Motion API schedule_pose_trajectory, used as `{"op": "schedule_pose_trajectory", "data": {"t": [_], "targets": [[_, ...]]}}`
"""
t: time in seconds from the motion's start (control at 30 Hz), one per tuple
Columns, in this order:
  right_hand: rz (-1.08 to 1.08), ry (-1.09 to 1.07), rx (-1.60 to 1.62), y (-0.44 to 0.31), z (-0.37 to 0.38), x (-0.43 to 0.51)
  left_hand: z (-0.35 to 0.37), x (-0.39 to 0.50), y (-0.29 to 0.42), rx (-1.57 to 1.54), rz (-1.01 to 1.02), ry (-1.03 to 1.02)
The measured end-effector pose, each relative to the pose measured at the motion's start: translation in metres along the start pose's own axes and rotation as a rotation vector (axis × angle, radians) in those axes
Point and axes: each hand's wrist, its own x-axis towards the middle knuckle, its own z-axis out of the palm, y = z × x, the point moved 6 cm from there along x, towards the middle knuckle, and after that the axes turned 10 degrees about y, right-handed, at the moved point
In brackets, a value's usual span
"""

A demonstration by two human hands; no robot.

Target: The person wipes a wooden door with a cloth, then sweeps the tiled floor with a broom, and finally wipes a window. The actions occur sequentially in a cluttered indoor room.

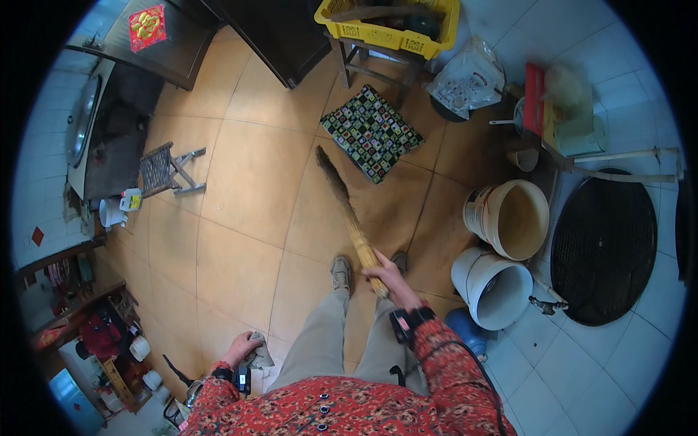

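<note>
My right hand is closed round the handle of a straw hand broom. The broom slants away from me over the tiled floor, its dark, worn tip near a square patterned cushion. Whether that tip touches the floor, I cannot tell. Low on the left, my left hand grips a crumpled grey cloth beside my thigh.
A low folding stool stands at the left by the stove. Two white buckets and a blue container line the right wall. Ahead, a yellow plastic crate rests on a wooden stool. A dark cabinet door juts out.
</note>
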Motion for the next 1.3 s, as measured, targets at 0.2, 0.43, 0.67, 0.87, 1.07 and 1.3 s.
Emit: {"op": "schedule_pose_trajectory", "data": {"t": [0.2,0.43,0.67,0.87,1.07,1.3], "targets": [[-0.074,0.036,0.33,-0.056,0.003,0.039,-0.016,-0.011,0.029,-0.046,0.023,0.035],[-0.128,0.207,0.171,-0.052,-0.081,0.024,-0.011,-0.003,0.039,-0.051,-0.032,0.003],[-0.312,0.244,-0.137,-0.045,-0.137,0.022,0.009,0.002,0.054,-0.016,0.042,-0.077],[-0.235,0.264,-0.388,0.031,-0.163,-0.061,0.011,0.007,0.052,-0.086,0.046,-0.093],[-0.102,0.541,-0.079,0.072,-0.204,-0.11,0.008,0.006,0.046,-0.082,0.054,-0.096],[-0.075,0.541,-0.062,0.068,-0.189,-0.015,-0.011,0.031,0.028,0.105,0.14,-0.05]]}}
